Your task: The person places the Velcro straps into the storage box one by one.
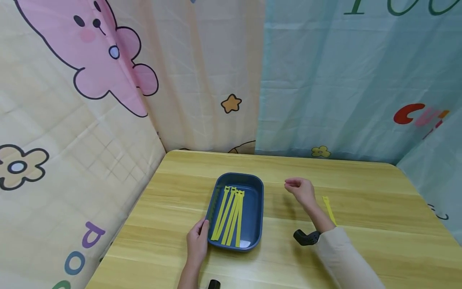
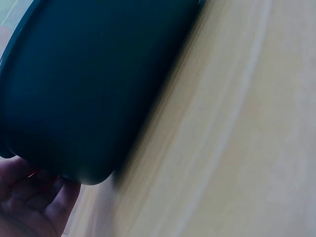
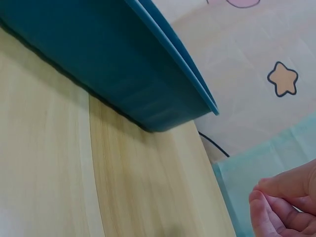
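A dark blue rectangular tray [image 1: 254,216] is on the wooden table, and several flat yellow cable ties [image 1: 228,216] with slotted heads lie lengthwise inside it. My left hand [image 1: 197,241] grips the tray's near left side, thumb at the rim; in the left wrist view its fingers [image 2: 59,202] curl against the outer wall. To the right of the tray, my right hand [image 1: 301,190] hovers over the table, thumb and fingers loosely bent together, nothing visible between them. Another yellow cable tie [image 1: 328,209] lies on the table beyond the right forearm, which partly covers it.
The wooden table [image 1: 379,208] reaches back to printed cloth hangings [image 1: 202,80] behind and at the sides. A black wrist device [image 1: 306,237] sits on the right wrist, and part of another [image 1: 214,284] shows by the left.
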Demonstrator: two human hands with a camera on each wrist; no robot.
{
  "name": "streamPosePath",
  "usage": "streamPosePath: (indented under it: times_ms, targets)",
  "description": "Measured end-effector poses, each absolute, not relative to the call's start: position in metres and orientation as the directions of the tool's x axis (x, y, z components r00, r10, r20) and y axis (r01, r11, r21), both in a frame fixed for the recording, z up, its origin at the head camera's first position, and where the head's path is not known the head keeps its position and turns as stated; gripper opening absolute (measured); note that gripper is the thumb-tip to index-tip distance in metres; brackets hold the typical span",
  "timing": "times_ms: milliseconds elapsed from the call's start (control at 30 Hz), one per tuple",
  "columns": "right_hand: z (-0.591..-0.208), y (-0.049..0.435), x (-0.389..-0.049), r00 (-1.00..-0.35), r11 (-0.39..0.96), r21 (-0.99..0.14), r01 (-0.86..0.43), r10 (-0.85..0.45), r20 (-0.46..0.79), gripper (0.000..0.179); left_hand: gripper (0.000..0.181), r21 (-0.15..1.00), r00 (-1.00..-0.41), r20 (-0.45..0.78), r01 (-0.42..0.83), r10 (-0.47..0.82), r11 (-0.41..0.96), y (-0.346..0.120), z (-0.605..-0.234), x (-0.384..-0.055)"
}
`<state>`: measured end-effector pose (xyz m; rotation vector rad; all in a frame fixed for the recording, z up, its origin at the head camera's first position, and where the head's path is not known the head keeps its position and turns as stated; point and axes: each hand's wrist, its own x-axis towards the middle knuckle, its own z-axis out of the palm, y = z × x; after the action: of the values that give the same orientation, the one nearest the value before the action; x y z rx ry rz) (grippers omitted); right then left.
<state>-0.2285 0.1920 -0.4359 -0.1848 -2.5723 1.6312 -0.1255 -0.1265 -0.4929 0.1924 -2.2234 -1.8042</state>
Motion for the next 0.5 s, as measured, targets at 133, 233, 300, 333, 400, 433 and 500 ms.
streamPosePath:
  times_ms: [133,233,300,333,400,433,500]
  targets:
    - [-0.437,0.202,-0.227,-0.987,0.458,-0.888,0.053,0.157,0.022,0.025,0.035,0.974,-0.955,0.12,0.06,-0.271,0.218,-0.127,-0.494,-0.127]
    - [-0.442,0.213,-0.225,-0.984,0.479,-0.876,0.055,0.173,0.033,0.027,0.036,0.973,-0.955,0.117,0.056,-0.272,0.224,-0.127,-0.495,-0.127]
    - [-0.445,0.22,-0.223,-0.981,0.492,-0.868,0.064,0.19,0.035,0.027,0.036,0.971,-0.955,0.124,0.061,-0.271,0.23,-0.127,-0.496,-0.127]
    - [-0.447,0.224,-0.222,-0.98,0.498,-0.865,0.069,0.198,0.036,0.026,0.036,0.971,-0.955,0.127,0.064,-0.269,0.229,-0.127,-0.496,-0.127]
    - [-0.449,0.231,-0.22,-0.977,0.51,-0.857,0.08,0.21,0.033,0.026,0.036,0.971,-0.956,0.127,0.065,-0.266,0.229,-0.127,-0.496,-0.126]
    - [-0.45,0.234,-0.219,-0.976,0.515,-0.853,0.082,0.216,0.036,0.026,0.036,0.972,-0.955,0.123,0.062,-0.268,0.228,-0.127,-0.495,-0.126]
    - [-0.451,0.24,-0.219,-0.974,0.515,-0.853,0.087,0.224,0.036,0.027,0.036,0.972,-0.954,0.121,0.058,-0.274,0.228,-0.128,-0.495,-0.126]
